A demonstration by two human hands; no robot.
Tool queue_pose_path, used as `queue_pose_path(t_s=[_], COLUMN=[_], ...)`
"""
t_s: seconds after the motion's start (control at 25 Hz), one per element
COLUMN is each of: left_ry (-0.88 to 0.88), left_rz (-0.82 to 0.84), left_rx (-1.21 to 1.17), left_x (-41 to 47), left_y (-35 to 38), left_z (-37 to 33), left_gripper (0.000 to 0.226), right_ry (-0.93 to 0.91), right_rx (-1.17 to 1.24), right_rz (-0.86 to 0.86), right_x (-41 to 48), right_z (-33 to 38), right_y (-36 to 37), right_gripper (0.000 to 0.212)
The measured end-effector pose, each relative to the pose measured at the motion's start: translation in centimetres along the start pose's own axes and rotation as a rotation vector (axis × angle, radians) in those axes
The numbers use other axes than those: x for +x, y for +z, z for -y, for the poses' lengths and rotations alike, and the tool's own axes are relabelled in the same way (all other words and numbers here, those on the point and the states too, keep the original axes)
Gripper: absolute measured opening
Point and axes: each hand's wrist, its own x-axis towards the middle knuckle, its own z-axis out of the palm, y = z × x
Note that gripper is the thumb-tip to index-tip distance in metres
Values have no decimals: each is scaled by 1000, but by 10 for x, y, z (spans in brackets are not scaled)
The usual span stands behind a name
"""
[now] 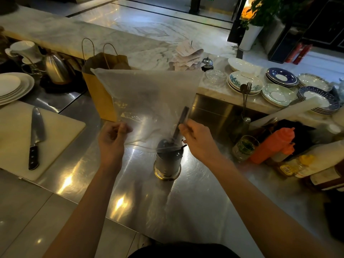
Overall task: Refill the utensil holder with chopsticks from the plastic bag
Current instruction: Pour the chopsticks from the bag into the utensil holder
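At the far left we see stacked white plates (13, 88), and nearer us a pale cutting board (37, 138) with a chef's knife (36, 138) lying on it, blade pointing away, black handle toward us. Beyond the board stands a metal kettle (55, 68). A brown paper bag (100, 86) with twine handles stands behind the centre.

Our left hand (113, 140) is clenched on the left edge of the clear plastic bag (149, 101), which is held upside down, its closed end fanned wide on the far side and its mouth hanging down over the utensil holder (167, 164). Our right hand (197, 140) pinches the bag's right edge, and it looks to press on the dark chopsticks (181, 123) through the film, though we cannot tell for sure. The chopsticks are inside the bag at its right side, long axis steeply tilted, upper ends leaning far and right, lower ends dropping into the holder's mouth. The steel holder stands upright on the steel counter (130, 192), between our hands and just nearer.

To the right are a glass (243, 148) with green contents, an orange squeeze bottle (273, 146), and, farther off, stacks of patterned plates (279, 94).
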Motion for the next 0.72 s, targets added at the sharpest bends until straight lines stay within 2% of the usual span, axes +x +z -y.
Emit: queue_pose_path(t_s=[0.2, 0.44, 0.6, 0.72], left_ry=[-11, -5, -34, -50], left_rz=[-13, -17, -2, 12], left_rx=[-49, -57, -48, -72], left_x=[1, 1, -1, -3], left_y=[1, 6, 5, 4], left_z=[-3, -4, -6, -9], left_gripper=[13, 25, 16, 13], right_ry=[-36, -23, -14, -10], right_rx=[17, 30, 48, 91], right_rz=[-7, -49, 3, -57], right_x=[1, 2, 3, 1], right_z=[3, 9, 8, 7], right_y=[0, 4, 3, 3], right_gripper=[38, 35, 38, 34])
